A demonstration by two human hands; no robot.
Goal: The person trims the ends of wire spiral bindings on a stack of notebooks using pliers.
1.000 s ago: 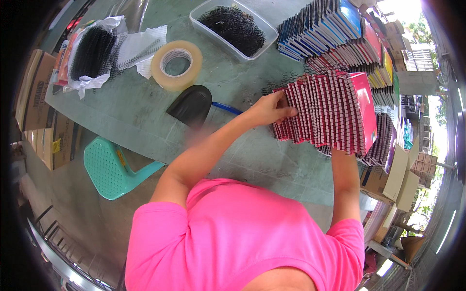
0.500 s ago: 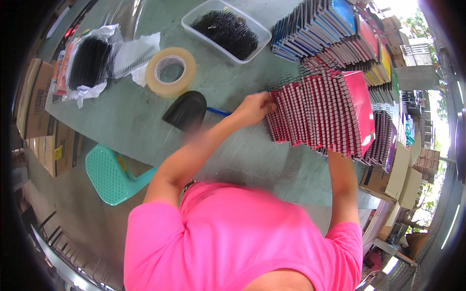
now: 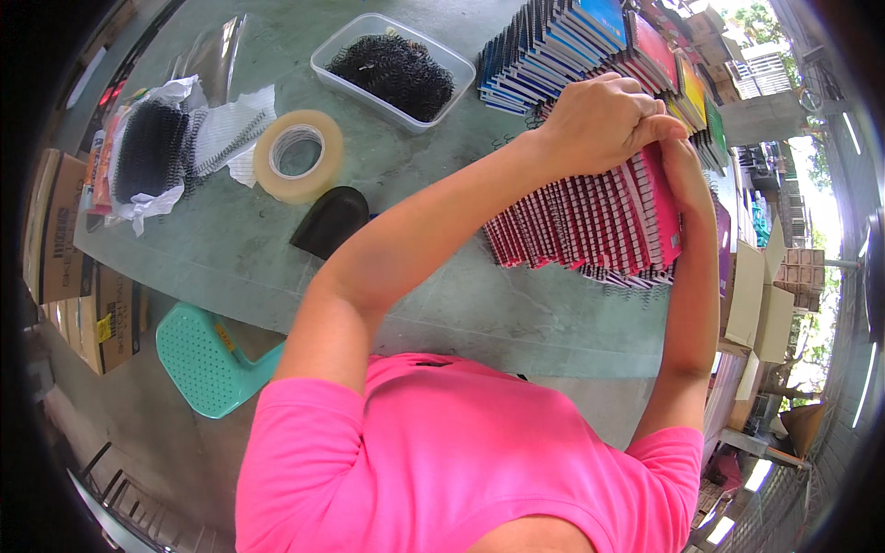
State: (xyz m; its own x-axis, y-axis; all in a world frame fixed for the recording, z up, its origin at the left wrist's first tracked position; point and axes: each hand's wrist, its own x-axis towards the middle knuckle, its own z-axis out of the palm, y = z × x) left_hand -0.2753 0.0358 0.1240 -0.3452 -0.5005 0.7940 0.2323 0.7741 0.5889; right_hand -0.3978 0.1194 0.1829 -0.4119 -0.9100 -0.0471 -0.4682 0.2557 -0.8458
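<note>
A thick stack of red spiral-bound notebooks (image 3: pixel 581 226) lies on the table in front of me, its coil edges turned toward me. Over its far right corner, my left hand (image 3: pixel 604 124) is closed, fingers curled and thumb reaching to the right. My right hand (image 3: pixel 684 170) rests along the red cover at the stack's right side. Its fingertips meet the left hand's fingers at the corner and are partly hidden. What the two hands pinch there is too small or covered to make out.
Blue (image 3: pixel 553 55), red and yellow notebook piles stand behind. A clear tub of black coils (image 3: pixel 396 78), a tape roll (image 3: pixel 297 157), a black rounded object (image 3: pixel 330 221) and coils on white paper (image 3: pixel 152 152) lie leftward. A green stool (image 3: pixel 198 359) and cardboard boxes (image 3: pixel 64 230) stand beside the table.
My left hand has gone from the stack's left end to its far right corner. My right hand has come up from under the near right end to meet it. The view has shifted slightly.
</note>
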